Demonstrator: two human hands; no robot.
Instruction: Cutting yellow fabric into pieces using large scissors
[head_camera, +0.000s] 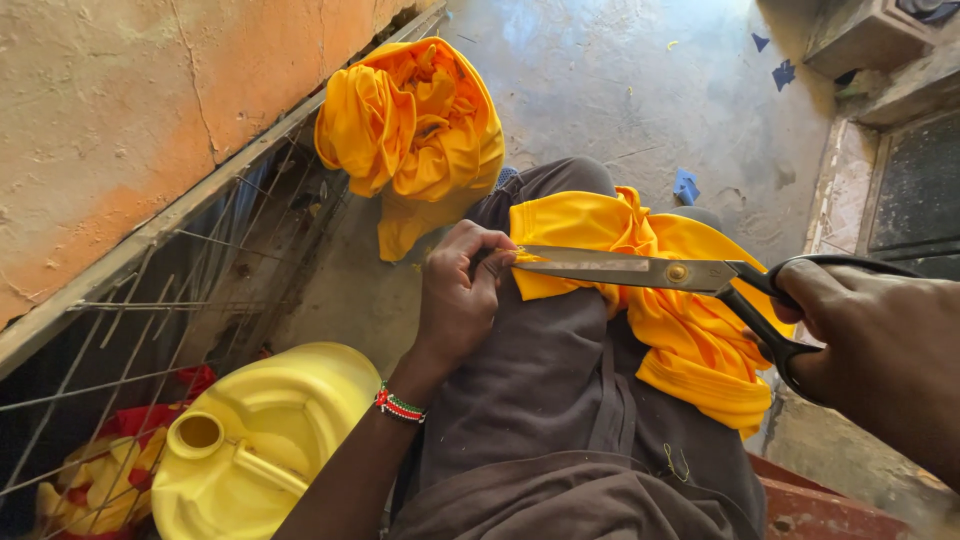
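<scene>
Grey concrete floor (620, 90), scuffed, with small blue scraps lying on it; an orange-washed wall and a wire grille stand to the left.

Item 1: bundled yellow-orange fabric heap (415, 130), on the floor by the grille, well apart from both hands.

Item 2: yellow plastic jerrycan (260, 440), open spout up, low left, just beside the left forearm.

Item 3: yellow knit garment piece with ribbed edge (690, 330), draped over the person's lap on a dark grey-brown skirt (560, 400). Its upper left corner is the part being worked.

Item 4: large steel tailor's scissors with black handles (640, 270), lying level across the garment, blades nearly shut, tip at the corner edge.

Item 5: right hand (880, 340), fingers threaded through the black loops and curled tight on them.

Item 6: left hand (462, 295), fingers pressed together in a pinch on the garment's corner, just at the blade tip; a beaded red, white and green bracelet sits on the wrist.

Step judged in hand: trimming or snipping at the pinched corner, likely a thread or seam end. The next move seems to call for keeping the edge taut and closing the blades clear of the left fingertips.
</scene>
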